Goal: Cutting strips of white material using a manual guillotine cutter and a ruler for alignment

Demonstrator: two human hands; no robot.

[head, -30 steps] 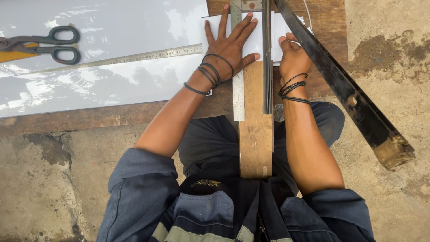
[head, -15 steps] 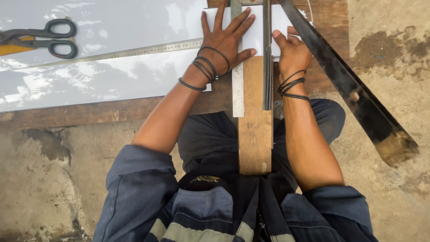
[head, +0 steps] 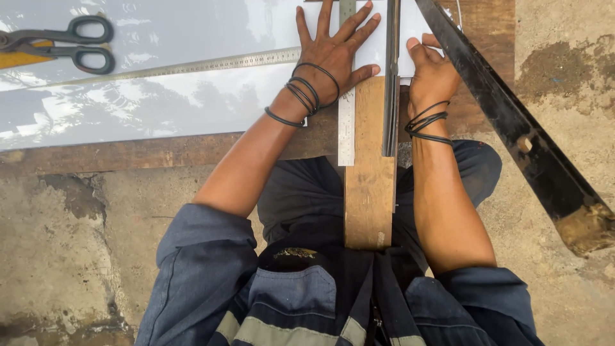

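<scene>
My left hand (head: 333, 51) lies flat with fingers spread on a white sheet (head: 160, 83), pressing beside a steel ruler (head: 346, 128) that runs toward me. My right hand (head: 432, 70) rests on the same sheet to the right of a dark metal bar (head: 391, 96), fingers curled at the sheet's edge. Both the ruler and the bar lie over a wooden plank (head: 368, 198) that extends between my knees. Black bands circle both wrists.
A long steel ruler (head: 166, 67) lies across the sheet toward the left. Black-handled scissors (head: 70, 45) sit at the top left. A long dark metal blade arm (head: 512, 122) slants down to the right. A wooden board (head: 147, 154) lies under the sheet on concrete floor.
The view has shifted slightly, so hands and sheet sit lower in frame. My left hand stays spread on the sheet; my right hand has moved little.
</scene>
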